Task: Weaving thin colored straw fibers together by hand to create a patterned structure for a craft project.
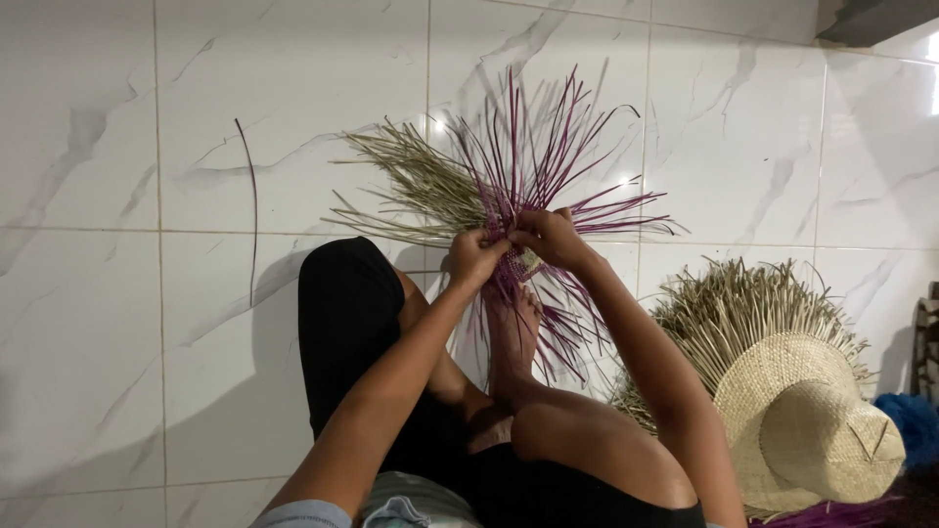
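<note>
A partly woven piece (509,196) of purple and pale straw strands fans out over the white tiled floor, its woven centre lying on my foot (512,337). My left hand (472,256) pinches strands at the centre's left side. Close beside it, my right hand (548,235) grips strands at the centre's right side. Both hands nearly touch each other. Purple strands point up and to the right, pale ones spread left. My legs are folded under the work.
A woven straw hat (812,425) with loose strand ends lies on the floor at the right. A blue fluffy object (910,420) sits beyond it. One dark loose strand (253,196) lies on the tiles at the left.
</note>
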